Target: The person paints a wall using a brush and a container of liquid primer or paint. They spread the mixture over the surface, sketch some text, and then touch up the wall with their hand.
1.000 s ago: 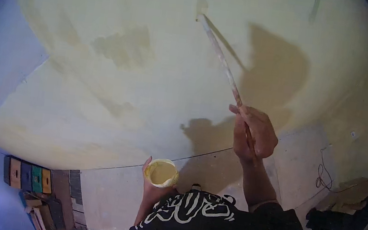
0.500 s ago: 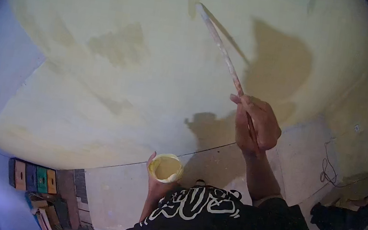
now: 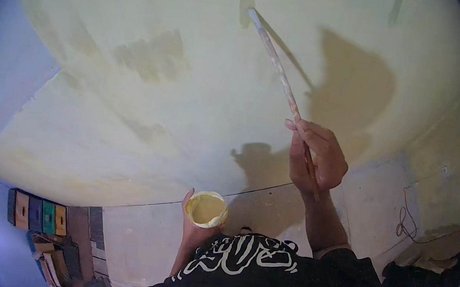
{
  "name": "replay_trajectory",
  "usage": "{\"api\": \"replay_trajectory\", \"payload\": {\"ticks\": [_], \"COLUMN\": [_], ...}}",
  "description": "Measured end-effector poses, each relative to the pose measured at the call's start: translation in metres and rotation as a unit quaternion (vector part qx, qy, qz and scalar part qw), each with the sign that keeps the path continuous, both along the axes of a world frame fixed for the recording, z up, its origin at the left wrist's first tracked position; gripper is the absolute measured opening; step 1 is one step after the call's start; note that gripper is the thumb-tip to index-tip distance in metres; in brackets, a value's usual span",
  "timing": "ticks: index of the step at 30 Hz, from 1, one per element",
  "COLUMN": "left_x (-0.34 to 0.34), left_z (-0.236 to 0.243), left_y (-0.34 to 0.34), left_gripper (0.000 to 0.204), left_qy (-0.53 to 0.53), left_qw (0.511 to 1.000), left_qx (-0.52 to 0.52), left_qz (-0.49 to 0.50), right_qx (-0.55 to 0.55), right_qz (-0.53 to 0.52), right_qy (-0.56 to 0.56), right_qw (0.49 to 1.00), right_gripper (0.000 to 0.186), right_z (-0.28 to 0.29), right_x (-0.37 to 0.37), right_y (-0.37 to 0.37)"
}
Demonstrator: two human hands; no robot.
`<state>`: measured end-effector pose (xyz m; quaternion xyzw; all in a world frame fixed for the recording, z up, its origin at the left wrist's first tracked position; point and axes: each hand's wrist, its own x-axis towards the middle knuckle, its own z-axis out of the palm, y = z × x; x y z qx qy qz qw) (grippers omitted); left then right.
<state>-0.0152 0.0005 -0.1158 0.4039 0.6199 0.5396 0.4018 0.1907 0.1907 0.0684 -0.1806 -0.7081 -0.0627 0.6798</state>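
Note:
In my right hand (image 3: 324, 156) is a long, thin paintbrush (image 3: 278, 65), its handle smeared with pale paint. Fingers and thumb close round the lower handle. The brush tip reaches up to the pale yellow wall (image 3: 189, 103), at a darker, wet-looking streak (image 3: 245, 7); bristles are too small to make out. My left hand (image 3: 189, 234) holds a round tub (image 3: 225, 211) from its left side, low in front of my chest. Yellow paint (image 3: 207, 208) shows inside, and some is smeared on the rim. Part of the left hand is hidden behind the tub.
Darker blotches (image 3: 157, 55) mark the wall, where my shadow (image 3: 355, 76) also falls. A box with coloured panels (image 3: 40, 214) and cluttered boards (image 3: 54, 265) stand at lower left. A cable (image 3: 405, 222) and dark cloth (image 3: 426, 282) lie at right.
The view has shifted slightly, so the wall sits a little lower and further right. My right hand has moved slightly left against the wall; the brush tip stays at the streak.

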Motion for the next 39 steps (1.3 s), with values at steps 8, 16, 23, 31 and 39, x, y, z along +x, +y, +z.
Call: {"api": "replay_trajectory", "payload": {"ticks": [8,16,23,31,39], "left_x": [-0.005,0.000,-0.006,-0.002,0.004], "left_z": [0.005,0.010,-0.001,0.003,0.011], "left_y": [0.002,-0.001,0.000,-0.002,-0.001], "left_gripper": [0.124,0.121,0.122,0.122,0.122], "left_qy": [0.034,-0.010,-0.021,0.001,0.018], "left_qw": [0.998,1.000,0.999,1.000,1.000], "left_qx": [-0.036,0.015,0.004,-0.003,0.014], "left_qz": [-0.028,-0.013,-0.036,-0.025,-0.007], "right_qx": [-0.044,-0.037,-0.030,-0.054,-0.040], "right_qz": [0.004,0.025,-0.003,0.025,-0.004], "right_qy": [-0.026,-0.041,-0.019,-0.046,-0.021], "right_qw": [0.999,0.998,0.999,0.997,0.999], "right_gripper": [0.021,0.017,0.019,0.016,0.018], "right_z": [-0.013,-0.010,-0.001,-0.013,-0.010], "right_x": [-0.002,-0.009,-0.004,-0.004,0.005], "right_y": [-0.017,-0.011,-0.008,-0.017,-0.006]}}
